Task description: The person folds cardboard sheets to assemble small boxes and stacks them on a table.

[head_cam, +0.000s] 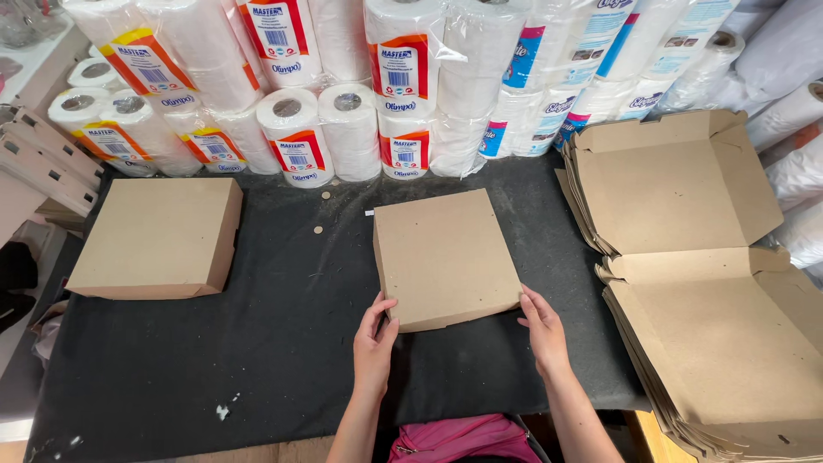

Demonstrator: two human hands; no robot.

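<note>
Bracing a folded brown cardboard box (446,257) from both near corners: left hand (374,343) pressing flat with open fingers against the 7 o'clock corner, right hand (543,330) cupping the 5 o'clock corner, neither grip closing around it, apparently squaring the flaps. Lying closed at the centre of the dark counter (283,343), within easy reach. Sitting apart at 9 o'clock, a second closed box (159,237). Fanning out at 3 o'clock, a stack of flat unfolded blanks (694,283), close to the right hand. Lining the 12 o'clock edge, wrapped paper rolls (343,86).
</note>
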